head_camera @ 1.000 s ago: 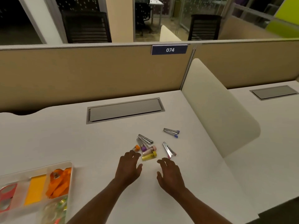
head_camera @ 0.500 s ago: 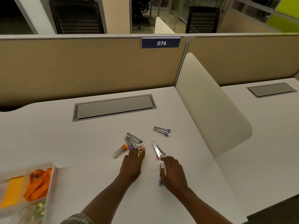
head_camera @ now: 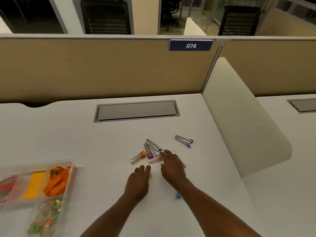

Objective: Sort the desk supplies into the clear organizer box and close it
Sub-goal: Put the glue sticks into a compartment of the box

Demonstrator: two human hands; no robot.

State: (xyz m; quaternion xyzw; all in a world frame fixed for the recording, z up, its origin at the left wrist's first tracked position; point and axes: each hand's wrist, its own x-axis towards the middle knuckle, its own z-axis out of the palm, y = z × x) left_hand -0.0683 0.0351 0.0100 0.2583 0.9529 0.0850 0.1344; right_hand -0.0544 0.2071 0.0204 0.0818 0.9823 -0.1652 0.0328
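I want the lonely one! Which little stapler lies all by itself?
The stapler with blue-purple tips, far right. It touches nothing; the rest lie bunched together by the right hand.

The only view: head-worn, forward and down over the desk [head_camera: 68,134].
The wide-angle camera rides above my forearms and faces the tan partition [head_camera: 102,69] (chairs [head_camera: 106,16] show beyond it). It is near enough that my left hand [head_camera: 138,182] and right hand [head_camera: 172,170] sit low in the middle, a yellow tube [head_camera: 150,176] peeking from the left's curled fingers; the organizer box [head_camera: 72,164] is cut by the left edge.
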